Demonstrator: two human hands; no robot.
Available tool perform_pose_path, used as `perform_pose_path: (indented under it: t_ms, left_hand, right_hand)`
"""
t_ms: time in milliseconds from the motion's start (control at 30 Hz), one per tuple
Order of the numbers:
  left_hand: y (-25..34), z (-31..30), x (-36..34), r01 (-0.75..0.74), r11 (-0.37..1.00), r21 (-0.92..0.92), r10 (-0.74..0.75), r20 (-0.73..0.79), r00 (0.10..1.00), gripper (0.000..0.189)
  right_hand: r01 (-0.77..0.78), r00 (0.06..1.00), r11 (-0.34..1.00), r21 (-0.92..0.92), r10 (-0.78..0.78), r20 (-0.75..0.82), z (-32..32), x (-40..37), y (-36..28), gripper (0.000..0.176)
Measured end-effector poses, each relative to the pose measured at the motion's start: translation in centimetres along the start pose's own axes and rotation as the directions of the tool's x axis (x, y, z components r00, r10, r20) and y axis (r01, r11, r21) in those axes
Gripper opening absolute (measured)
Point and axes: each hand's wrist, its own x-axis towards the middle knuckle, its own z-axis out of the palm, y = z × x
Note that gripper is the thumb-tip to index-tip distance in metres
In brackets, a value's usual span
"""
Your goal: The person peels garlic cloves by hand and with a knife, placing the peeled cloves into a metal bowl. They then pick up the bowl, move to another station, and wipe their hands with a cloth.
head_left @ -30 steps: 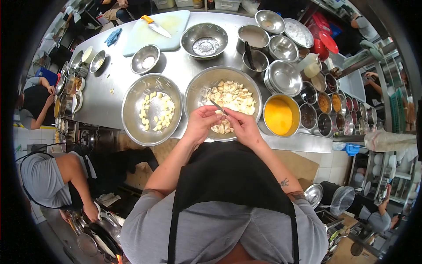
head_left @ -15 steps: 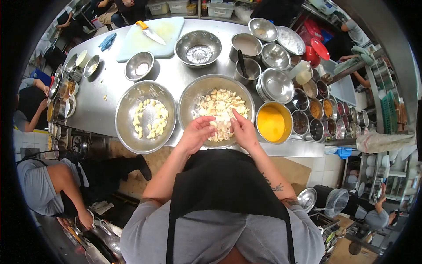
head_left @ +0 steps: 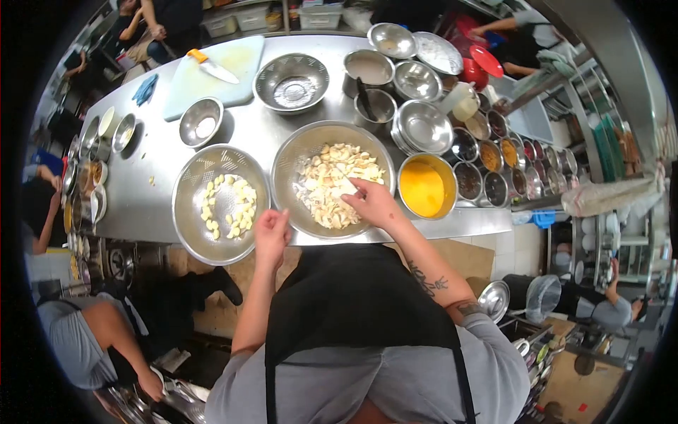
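Note:
My right hand [head_left: 372, 203] reaches into a large metal bowl [head_left: 283, 152] full of unpeeled garlic cloves and loose skins [head_left: 332, 180]. Its thumb and forefinger close on a pale garlic clove at the pile's right side. At the bowl's lower left rim, my left hand [head_left: 272, 232] is raised with curled fingers pressed together; whatever they hold is too small to make out. Left of it stands a perforated metal colander [head_left: 185, 201] with peeled garlic cloves [head_left: 244, 201] spread over its bottom.
An orange-yellow liquid fills a pot [head_left: 426, 186] to the right. Behind are stacked bowls [head_left: 425, 127], an empty colander [head_left: 292, 83], a small bowl [head_left: 200, 121], and a knife [head_left: 215, 69] on a cutting board [head_left: 176, 92]. Seasoning tins line the right; a co-worker [head_left: 92, 332] is at lower left.
My hands have parted. The left moved from over the garlic bowl leftward to the gap beside the colander; the right stayed over the garlic and closed in on the pile. The view shifted slightly.

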Motion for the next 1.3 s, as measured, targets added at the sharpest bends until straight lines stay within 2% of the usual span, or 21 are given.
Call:
perform_pose_path:
  t_ms: [67, 133, 233, 267, 333, 367, 467, 500, 567, 600, 700, 800, 900, 1000, 1067, 1133, 1167, 1300]
  left_hand:
    - [-1.3, -0.1, 0.1, -0.019, 0.995, 0.099, 0.022, -0.029, 0.999, 0.021]
    - [-1.6, 0.2, -0.2, -0.029, 0.982, 0.186, 0.036, -0.038, 0.999, 0.025]
    - [0.0, 0.8, -0.7, 0.203, 0.942, 0.269, -0.211, 0.001, 0.978, 0.026]
    - [-0.1, 0.2, -0.9, 0.07, 0.892, 0.446, -0.109, 0.064, 0.992, 0.025]
    - [0.9, -0.1, -1.8, -0.212, 0.663, 0.718, 0.044, 0.246, 0.968, 0.026]
    - [2.6, -0.2, -3.0, -0.164, 0.625, 0.763, -0.008, 0.216, 0.976, 0.022]
    - [3.1, -1.2, -2.5, -0.319, 0.747, 0.583, 0.243, 0.207, 0.948, 0.016]
    - [2.8, -1.2, -1.6, -0.315, 0.817, 0.484, 0.203, 0.269, 0.941, 0.019]
    - [2.5, 0.7, -0.1, -0.183, 0.962, 0.203, 0.102, 0.355, 0.929, 0.023]
    - [2.2, 1.7, 0.5, -0.108, 0.993, 0.054, 0.077, 0.408, 0.91, 0.026]
    - [-0.2, 4.4, 1.6, -0.169, 0.981, 0.091, 0.121, 0.391, 0.912, 0.027]
    - [-2.0, 6.0, 1.5, -0.021, 0.999, -0.043, 0.035, 0.337, 0.941, 0.028]
    - [-2.2, 7.1, 0.7, -0.035, 0.999, -0.003, 0.034, 0.272, 0.962, 0.029]
    - [-2.1, 8.2, 0.1, -0.072, 0.994, 0.083, 0.052, 0.223, 0.973, 0.031]
    - [-1.9, 8.6, 0.0, -0.074, 0.982, 0.174, 0.034, 0.223, 0.974, 0.036]
    - [-1.6, 9.4, -0.1, -0.082, 0.982, 0.169, 0.048, 0.196, 0.979, 0.04]
    - [-1.7, 9.6, -0.2, -0.075, 0.991, 0.114, 0.051, 0.196, 0.979, 0.04]
    - [-0.4, 11.4, -1.8, -0.066, 0.996, -0.051, 0.076, 0.214, 0.974, 0.038]
  right_hand:
    - [0.04, 0.999, 0.999, -0.024, -0.041, -0.019, 0.5, 0.0, 0.4, 0.046]
    - [0.008, 1.0, 1.0, 0.018, -0.008, -0.009, 0.6, -0.6, 0.1, 0.045]
    - [-0.043, 0.999, 0.996, 0.076, 0.042, 0.01, 1.5, -1.8, -0.5, 0.046]
    - [-0.055, 0.998, 0.995, 0.086, 0.054, 0.008, 1.8, -2.1, -0.3, 0.046]
    - [-0.084, 0.996, 0.991, 0.105, 0.085, -0.002, 2.1, -2.5, 0.6, 0.046]
    - [-0.058, 0.998, 0.997, 0.046, 0.058, -0.009, 1.9, -2.6, 0.9, 0.045]
    - [-0.135, 0.989, 0.981, 0.137, 0.141, -0.038, 1.9, -3.1, 2.2, 0.045]
    - [-0.129, 0.989, 0.98, 0.155, 0.137, -0.045, 2.4, -3.1, 3.2, 0.044]
    - [-0.14, 0.99, 0.985, 0.1, 0.14, 0.013, 2.2, -3.3, 3.0, 0.043]
    - [-0.136, 0.99, 0.988, 0.07, 0.134, 0.036, 2.0, -3.2, 2.7, 0.042]
    - [-0.097, 0.99, 0.995, 0.026, 0.094, 0.103, 1.6, -2.8, 2.6, 0.04]
    - [-0.048, 0.981, 0.999, -0.02, 0.051, 0.189, 0.5, -2.3, 2.7, 0.041]
    - [0.012, 0.958, 1.0, -0.016, -0.007, 0.286, 0.3, -2.2, 5.2, 0.043]
    - [0.015, 0.942, 0.964, 0.266, -0.103, 0.319, -0.9, -2.7, 4.8, 0.043]
    - [-0.053, 0.926, 0.93, 0.364, -0.091, 0.367, -2.1, -2.3, 3.7, 0.042]
    - [-0.136, 0.907, 0.892, 0.431, -0.062, 0.416, -3.0, -1.8, 2.6, 0.041]
    - [-0.174, 0.904, 0.863, 0.474, -0.051, 0.425, -2.9, -1.3, 2.6, 0.04]
    - [-0.017, 0.925, 0.874, 0.486, -0.171, 0.339, -4.1, -0.9, 1.4, 0.034]
